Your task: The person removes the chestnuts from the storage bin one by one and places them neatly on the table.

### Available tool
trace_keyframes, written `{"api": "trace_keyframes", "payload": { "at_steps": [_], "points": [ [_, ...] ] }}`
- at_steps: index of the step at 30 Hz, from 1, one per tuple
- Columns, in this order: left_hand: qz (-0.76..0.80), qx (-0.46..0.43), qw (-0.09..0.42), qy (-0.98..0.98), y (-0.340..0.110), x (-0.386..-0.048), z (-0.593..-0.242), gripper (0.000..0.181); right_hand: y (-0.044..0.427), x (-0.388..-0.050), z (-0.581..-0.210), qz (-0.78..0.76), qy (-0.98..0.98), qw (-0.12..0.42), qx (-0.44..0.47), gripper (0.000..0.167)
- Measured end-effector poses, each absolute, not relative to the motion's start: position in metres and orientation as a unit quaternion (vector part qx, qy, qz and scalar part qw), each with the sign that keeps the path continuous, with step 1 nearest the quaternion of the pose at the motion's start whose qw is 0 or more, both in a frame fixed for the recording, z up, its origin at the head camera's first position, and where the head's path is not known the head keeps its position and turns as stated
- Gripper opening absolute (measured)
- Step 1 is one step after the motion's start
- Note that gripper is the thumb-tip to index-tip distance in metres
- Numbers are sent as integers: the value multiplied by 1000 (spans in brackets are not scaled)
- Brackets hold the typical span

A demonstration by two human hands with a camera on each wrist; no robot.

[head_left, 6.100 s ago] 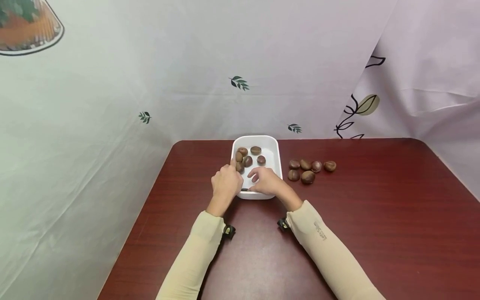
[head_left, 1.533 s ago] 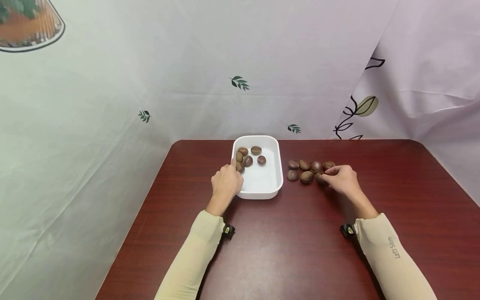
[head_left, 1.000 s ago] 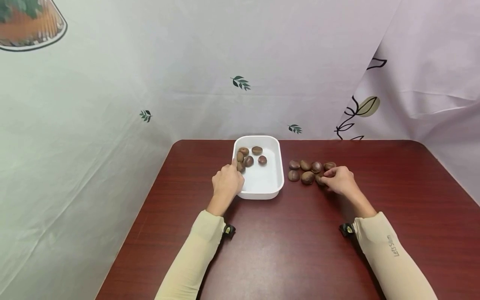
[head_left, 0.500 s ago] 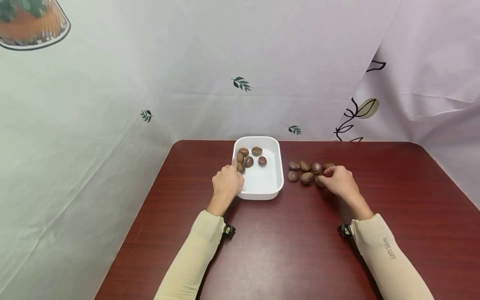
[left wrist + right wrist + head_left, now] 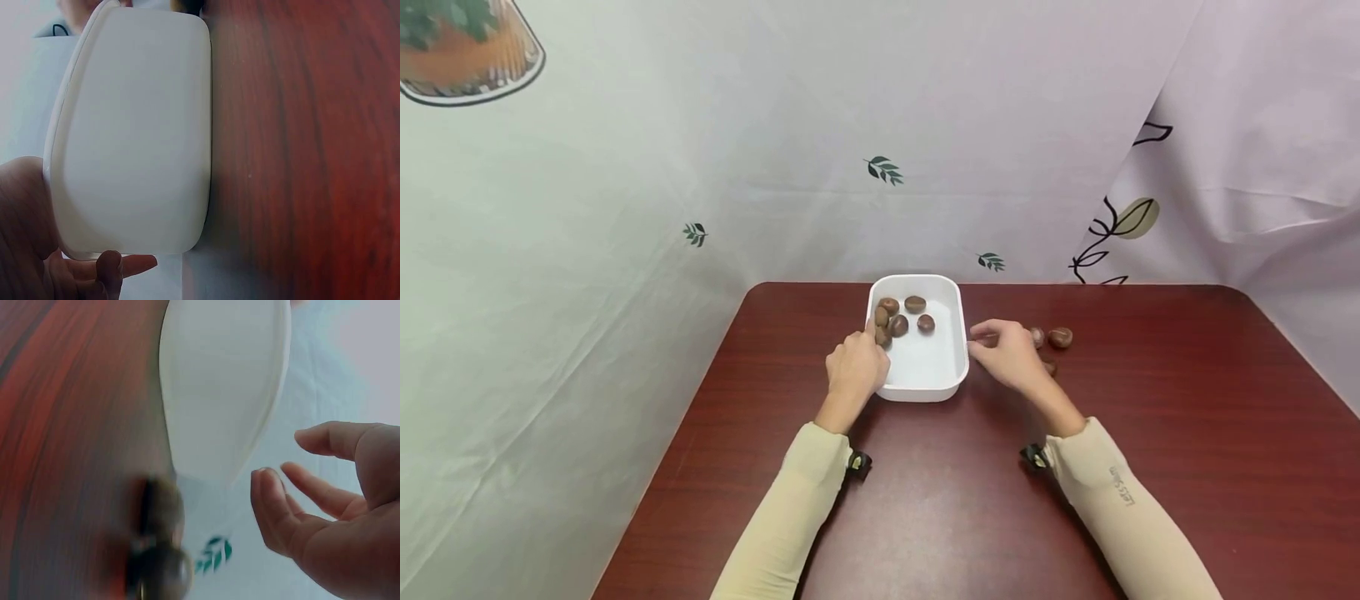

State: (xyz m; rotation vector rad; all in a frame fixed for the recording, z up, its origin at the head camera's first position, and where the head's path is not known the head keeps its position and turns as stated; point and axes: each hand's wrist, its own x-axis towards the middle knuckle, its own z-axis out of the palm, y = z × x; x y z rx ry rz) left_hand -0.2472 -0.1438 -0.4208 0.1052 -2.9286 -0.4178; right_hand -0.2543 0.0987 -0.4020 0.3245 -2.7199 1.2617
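Left hand grips the white tray at its near-left corner, index finger laid along the left rim; left wrist view has the hand wrapped round that corner. Tray sits level on the red-brown tabletop, near its far edge. Six chestnuts inside, five toward the left and far side, one nearer the middle; near half is bare

Right hand is just right of the tray, fingers spread apart, released, nothing visible between them in the right wrist view. Can't tell from the head view if the fingertips touch the rim. Loose chestnuts on the tabletop beside and partly behind that hand; the two in the right wrist view are blurred
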Motion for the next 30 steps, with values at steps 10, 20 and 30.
{"api": "trace_keyframes", "payload": {
  "at_steps": [10, 20, 30],
  "points": [
    [-153, 34, 90, -984, -142, -249, -421, 53, 55, -268, -403, 441, -889, 89, 89, 37],
    [-150, 35, 89, -984, -143, -250, -422, 54, 37, -282, -412, 464, -877, 72, 101, 34],
    [-151, 36, 94, -983, -143, -251, -425, 54, 29, -289, -416, 442, -886, 74, 116, 43]
  ]
}}
